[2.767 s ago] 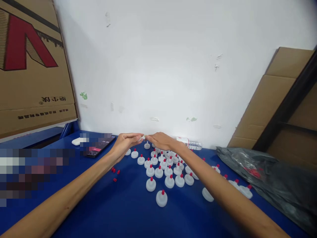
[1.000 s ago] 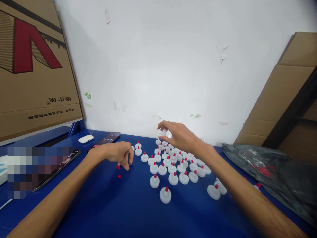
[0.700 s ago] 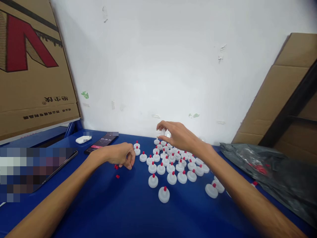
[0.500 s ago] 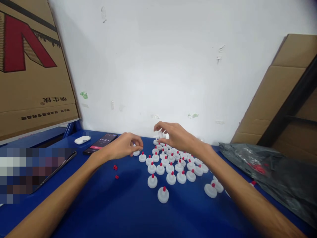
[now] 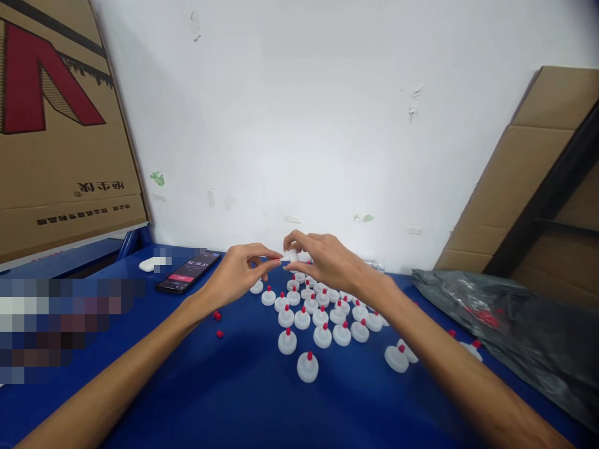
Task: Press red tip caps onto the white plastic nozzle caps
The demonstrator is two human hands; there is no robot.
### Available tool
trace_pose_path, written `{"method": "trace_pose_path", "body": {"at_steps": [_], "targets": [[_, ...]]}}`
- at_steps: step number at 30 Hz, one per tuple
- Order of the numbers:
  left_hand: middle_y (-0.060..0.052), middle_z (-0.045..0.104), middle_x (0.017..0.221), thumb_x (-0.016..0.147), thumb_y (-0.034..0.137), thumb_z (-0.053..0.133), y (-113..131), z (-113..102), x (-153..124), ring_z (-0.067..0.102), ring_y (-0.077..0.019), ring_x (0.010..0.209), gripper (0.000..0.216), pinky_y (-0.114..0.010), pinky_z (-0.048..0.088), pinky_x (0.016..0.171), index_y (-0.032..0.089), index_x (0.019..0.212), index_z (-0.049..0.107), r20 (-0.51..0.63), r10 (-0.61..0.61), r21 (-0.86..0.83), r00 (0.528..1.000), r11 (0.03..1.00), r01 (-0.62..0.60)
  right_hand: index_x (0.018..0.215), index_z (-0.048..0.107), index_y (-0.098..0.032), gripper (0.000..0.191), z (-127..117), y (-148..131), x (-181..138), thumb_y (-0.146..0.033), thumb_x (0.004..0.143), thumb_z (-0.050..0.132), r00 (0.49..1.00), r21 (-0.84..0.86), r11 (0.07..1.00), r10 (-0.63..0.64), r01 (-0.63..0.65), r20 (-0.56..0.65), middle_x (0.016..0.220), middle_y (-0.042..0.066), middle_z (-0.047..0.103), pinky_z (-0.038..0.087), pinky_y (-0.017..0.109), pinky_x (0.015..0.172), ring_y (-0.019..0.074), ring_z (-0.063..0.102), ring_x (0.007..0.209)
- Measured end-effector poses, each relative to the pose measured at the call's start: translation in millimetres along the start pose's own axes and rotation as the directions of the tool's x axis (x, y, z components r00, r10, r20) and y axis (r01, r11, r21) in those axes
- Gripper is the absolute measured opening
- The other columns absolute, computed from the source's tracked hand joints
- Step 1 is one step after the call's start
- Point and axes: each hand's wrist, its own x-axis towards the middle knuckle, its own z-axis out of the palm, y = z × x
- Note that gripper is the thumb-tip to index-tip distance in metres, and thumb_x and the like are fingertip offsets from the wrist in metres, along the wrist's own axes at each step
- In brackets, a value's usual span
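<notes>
My right hand is closed round a white plastic nozzle cap, its tip turned to the left. My left hand pinches a small red tip cap at the nozzle's end; the fingers hide most of it. Below both hands stand several white nozzle caps with red tips, such as a front one. Loose red tip caps lie on the blue table under my left forearm.
A phone and a white rounded case lie at the left, near a large printed carton. At the right are a grey plastic bag, a clear bag of red pieces and cardboard. A white wall rises behind.
My left hand has moved right and up from the table to meet the nozzle cap. My right hand has shifted slightly left and closed round that cap.
</notes>
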Motion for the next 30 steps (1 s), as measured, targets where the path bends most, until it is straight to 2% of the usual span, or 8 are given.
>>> {"method": "trace_pose_path", "body": {"at_steps": [4, 10, 14, 16, 19, 23, 27, 30], "targets": [[-0.003, 0.076, 0.098, 0.094, 0.041, 0.065, -4, 3, -1, 0.064, -0.0116, 0.061, 0.025, -0.026, 0.050, 0.061, 0.022, 0.102, 0.077, -0.006, -0.009, -0.029, 1.000, 1.000, 0.009, 0.121, 0.051, -0.026, 0.024, 3, 1, 1, -0.033, 0.100, 0.061, 1.000, 0.066, 0.998, -0.003, 0.005, -0.021, 0.114, 0.009, 0.072, 0.050, 0.034, 0.073, 0.0245, 0.068, 0.098], [0.002, 0.067, 0.063, 0.102, 0.033, 0.050, -4, 5, -2, 0.054, -0.0106, 0.055, 0.032, -0.023, 0.038, 0.055, 0.018, 0.082, 0.070, 0.028, 0.020, 0.110, 0.999, 0.994, -0.023, 0.112, 0.049, -0.025, 0.013, 12, -3, 4, -0.035, 0.104, 0.052, 0.998, 0.126, 0.992, -0.011, 0.020, -0.069, 0.104, 0.007, 0.070, 0.047, 0.033, 0.075, 0.0216, 0.065, 0.094], [0.002, 0.069, 0.066, 0.102, 0.041, 0.048, 2, 1, -1, 0.053, -0.0111, 0.053, 0.037, -0.024, 0.038, 0.052, 0.018, 0.084, 0.070, 0.017, 0.004, 0.093, 1.000, 0.996, -0.006, 0.108, 0.050, -0.026, 0.013, 20, -4, 7, -0.038, 0.104, 0.051, 0.989, 0.180, 0.982, -0.027, 0.054, -0.148, 0.105, 0.005, 0.070, 0.048, 0.034, 0.080, 0.0214, 0.066, 0.098], [0.000, 0.074, 0.079, 0.101, 0.045, 0.050, 2, -1, 1, 0.057, -0.0122, 0.057, 0.036, -0.025, 0.042, 0.055, 0.020, 0.092, 0.074, -0.014, -0.008, 0.163, 1.000, 0.987, 0.010, 0.112, 0.049, -0.026, 0.019, 20, 0, 8, -0.041, 0.102, 0.055, 0.989, 0.173, 0.984, -0.012, 0.039, -0.151, 0.108, 0.005, 0.071, 0.049, 0.033, 0.080, 0.0215, 0.067, 0.099], [-0.003, 0.076, 0.106, 0.100, 0.041, 0.050, -3, -1, 5, 0.066, -0.0172, 0.078, 0.032, -0.028, 0.049, 0.069, 0.023, 0.109, 0.075, -0.045, -0.026, 0.388, 0.999, 0.921, 0.042, 0.121, 0.050, -0.027, 0.027, 12, 18, 7, -0.047, 0.103, 0.051, 0.991, 0.013, 0.992, 0.123, -0.123, -0.042, 0.114, 0.005, 0.072, 0.049, 0.031, 0.080, 0.0207, 0.069, 0.100], [-0.009, 0.076, 0.099, 0.094, 0.028, 0.052, -16, 5, 8, 0.064, -0.0278, 0.100, 0.026, -0.036, 0.049, 0.079, 0.021, 0.099, 0.076, 0.032, -0.061, 0.560, 0.998, 0.828, 0.033, 0.117, 0.063, -0.020, 0.036, -6, 65, -9, -0.041, 0.108, 0.036, 0.927, -0.204, 0.910, 0.374, -0.361, 0.028, 0.097, 0.012, 0.076, 0.049, 0.036, 0.076, 0.0272, 0.071, 0.092], [-0.013, 0.075, 0.092, 0.087, 0.014, 0.052, -32, 16, 17, 0.061, -0.0306, 0.102, 0.026, -0.034, 0.049, 0.074, 0.019, 0.088, 0.078, 0.143, -0.104, 0.625, 0.984, 0.781, -0.008, 0.100, 0.071, -0.018, 0.033, -2, 103, -29, -0.039, 0.106, 0.047, 0.873, -0.250, 0.885, 0.445, -0.393, 0.200, 0.094, 0.009, 0.075, 0.053, 0.036, 0.078, 0.0232, 0.071, 0.087], [-0.013, 0.075, 0.087, 0.085, 0.014, 0.056, -45, 26, 26, 0.064, -0.0303, 0.100, 0.023, -0.032, 0.049, 0.072, 0.019, 0.084, 0.079, 0.217, -0.146, 0.627, 0.965, 0.778, -0.023, 0.104, 0.069, -0.017, 0.030, 16, 110, -33, -0.044, 0.103, 0.055, 0.843, -0.245, 0.894, 0.439, -0.375, 0.310, 0.099, 0.004, 0.072, 0.057, 0.036, 0.080, 0.0167, 0.069, 0.084]]}}
